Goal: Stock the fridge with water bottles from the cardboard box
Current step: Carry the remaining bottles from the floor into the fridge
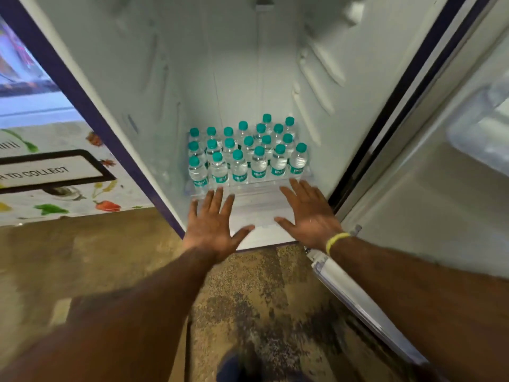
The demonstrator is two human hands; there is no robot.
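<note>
Several small clear water bottles (248, 154) with teal caps stand upright in rows at the bottom of the open white fridge (137, 78). They rest on a clear shelf (256, 194) whose front strip is bare. My left hand (212, 224) and my right hand (308, 213) are stretched out side by side just in front of the bottles, palms down, fingers spread, holding nothing. A yellow band sits on my right wrist. The cardboard box is out of view.
The fridge door (429, 188) stands open on the right, its lower edge jutting over the floor. A printed machine panel (49, 172) with vegetable pictures flanks the fridge on the left. A stained, speckled floor (261, 299) lies below my arms.
</note>
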